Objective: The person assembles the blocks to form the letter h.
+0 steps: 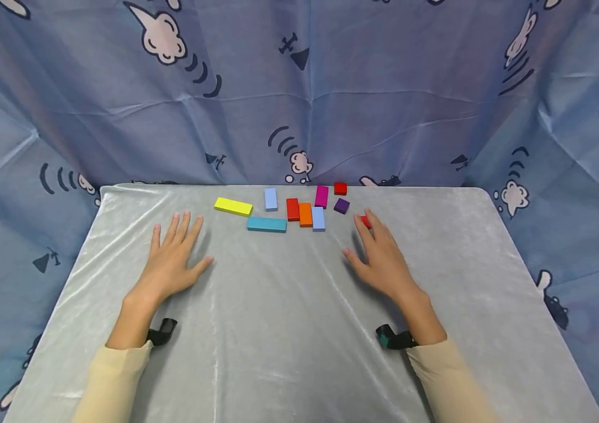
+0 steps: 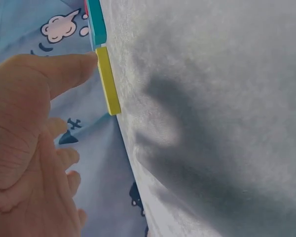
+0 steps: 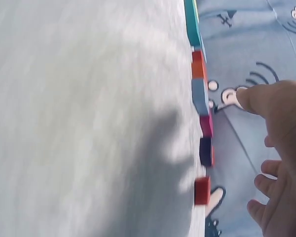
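Note:
With fingers spread, my left hand (image 1: 171,264) hovers over the left of the cloth, empty. Nearest to it lies a long yellow block (image 1: 233,206), with a long teal block (image 1: 267,224) to that block's right. My right hand (image 1: 384,261) is also empty, fingers extended, and its shadow falls on the cloth. Its index and middle fingers partly cover a small red cube (image 1: 365,221) in the head view. In the right wrist view that red cube (image 3: 202,190) shows apart from the fingers. Just beyond the hand sits a purple cube (image 1: 341,205).
A red block (image 1: 292,210), an orange block (image 1: 305,215) and a light blue block (image 1: 318,219) lie side by side. Behind are another light blue block (image 1: 270,200), a magenta block (image 1: 321,196) and another red cube (image 1: 340,188). Patterned blue curtains (image 1: 257,70) surround the grey cloth-covered table (image 1: 278,329).

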